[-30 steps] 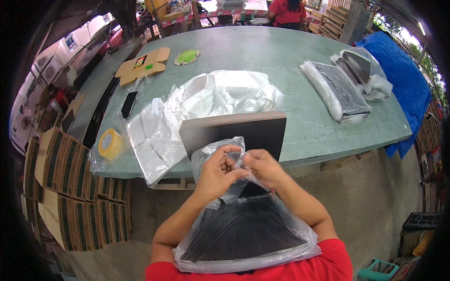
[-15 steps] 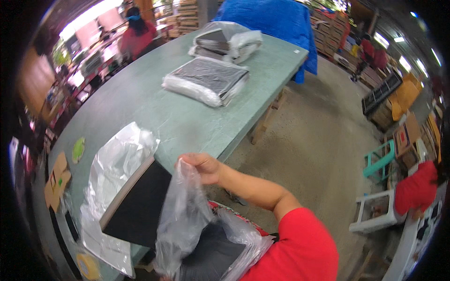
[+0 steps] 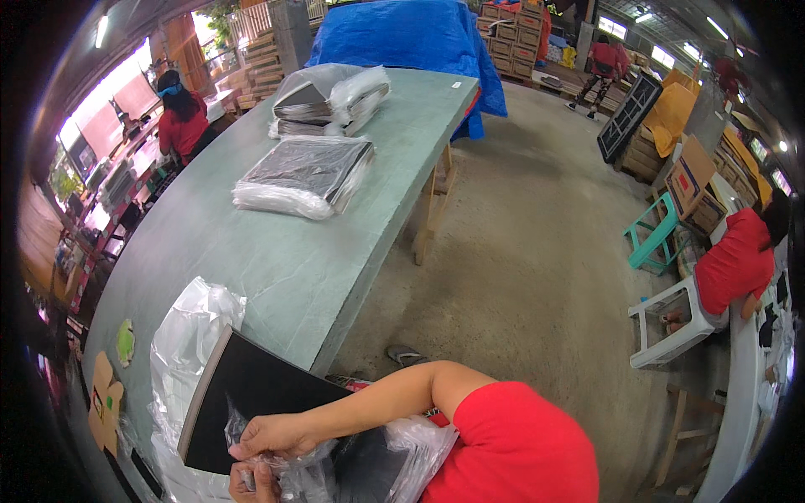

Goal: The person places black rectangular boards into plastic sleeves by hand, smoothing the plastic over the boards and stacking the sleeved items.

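Observation:
Low in the view, my right hand [image 3: 275,438] reaches across from the right and pinches a clear plastic bag [image 3: 309,478]. Just below it, the closed fingers of my left hand [image 3: 254,483] grip the same crinkled plastic. Both hands are close together, in front of a stack of flat black sheets or panels [image 3: 260,377] with a pale edge, tilted against the table corner. Another black flat piece [image 3: 369,461], partly in clear plastic, lies by my body. Silvery clear plastic bags [image 3: 189,335] are spread on the table beside the black stack.
Two plastic-wrapped bundles, a nearer one [image 3: 306,178] and a farther one [image 3: 327,101], sit on the green table [image 3: 243,251]. A cardboard piece [image 3: 105,402] lies left. A blue tarp [image 3: 411,38] covers something behind. A seated person [image 3: 734,260] works at right, near stools [image 3: 654,235].
My right hand has moved down and left with the plastic, from above the black stack to beside my left hand, which has come into view. The view has shifted rightward.

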